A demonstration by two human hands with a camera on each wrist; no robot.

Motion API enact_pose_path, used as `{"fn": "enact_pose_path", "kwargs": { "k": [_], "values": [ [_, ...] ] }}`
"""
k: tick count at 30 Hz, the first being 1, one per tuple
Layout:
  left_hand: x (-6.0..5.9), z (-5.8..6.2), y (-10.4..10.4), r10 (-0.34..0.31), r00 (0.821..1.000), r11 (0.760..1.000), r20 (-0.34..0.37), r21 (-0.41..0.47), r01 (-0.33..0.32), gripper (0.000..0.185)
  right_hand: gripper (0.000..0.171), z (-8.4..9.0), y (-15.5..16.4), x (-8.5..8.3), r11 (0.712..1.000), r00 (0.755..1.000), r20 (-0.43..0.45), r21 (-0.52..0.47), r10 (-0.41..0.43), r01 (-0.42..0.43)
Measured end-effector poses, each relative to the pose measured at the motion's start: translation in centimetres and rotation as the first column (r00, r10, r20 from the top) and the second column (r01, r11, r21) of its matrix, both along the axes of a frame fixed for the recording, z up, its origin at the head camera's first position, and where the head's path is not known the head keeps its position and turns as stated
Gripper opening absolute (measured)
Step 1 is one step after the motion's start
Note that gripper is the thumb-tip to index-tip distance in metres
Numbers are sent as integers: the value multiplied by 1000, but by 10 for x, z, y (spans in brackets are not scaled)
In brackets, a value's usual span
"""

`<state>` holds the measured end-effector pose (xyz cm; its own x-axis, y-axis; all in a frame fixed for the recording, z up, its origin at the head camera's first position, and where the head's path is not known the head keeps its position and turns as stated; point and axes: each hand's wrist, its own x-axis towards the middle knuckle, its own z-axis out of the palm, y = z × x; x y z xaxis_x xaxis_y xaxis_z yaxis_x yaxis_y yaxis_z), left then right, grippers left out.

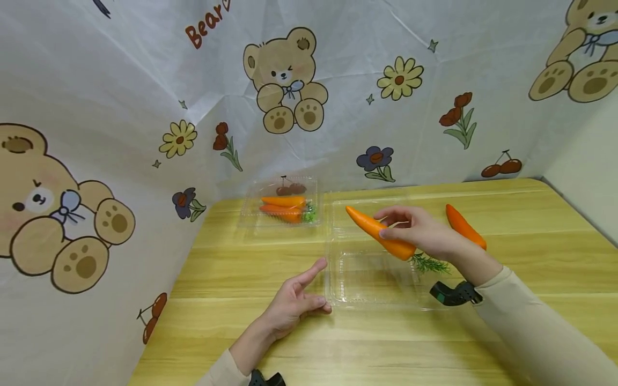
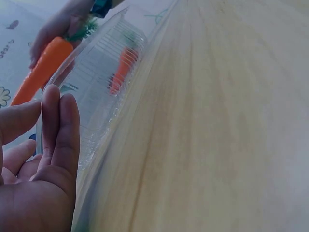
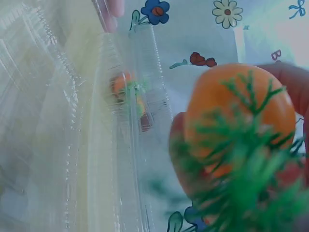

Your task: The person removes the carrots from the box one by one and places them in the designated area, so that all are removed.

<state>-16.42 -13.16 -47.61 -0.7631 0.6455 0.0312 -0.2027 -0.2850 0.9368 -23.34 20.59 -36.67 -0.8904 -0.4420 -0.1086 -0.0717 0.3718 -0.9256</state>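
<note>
Over open clear tray (image 1: 338, 292) at 6 o'clock, right hand (image 1: 425, 230) gripping carrot (image 1: 379, 232), left hand (image 1: 294, 303) loose-fingered, empty, touching tray edge; light tray may skid if bumped

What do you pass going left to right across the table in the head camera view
Left hand resting on the table, then the carrot held by the right hand over the open clear container, then a loose carrot lying on the table.

The wooden table (image 1: 483, 332) bears an open clear tray (image 1: 372, 279), a closed carrot box (image 1: 285, 206) and a loose carrot (image 1: 465, 226).
</note>
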Motion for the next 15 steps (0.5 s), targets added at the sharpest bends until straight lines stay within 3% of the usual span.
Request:
{"fn": "enact_pose_path", "kwargs": {
  "k": [15],
  "values": [
    [0, 2, 2, 6, 1000, 1000, -5, -9, -6, 82, 50, 3, 56, 11, 987, 987, 17, 6, -158, 158]
  ]
}}
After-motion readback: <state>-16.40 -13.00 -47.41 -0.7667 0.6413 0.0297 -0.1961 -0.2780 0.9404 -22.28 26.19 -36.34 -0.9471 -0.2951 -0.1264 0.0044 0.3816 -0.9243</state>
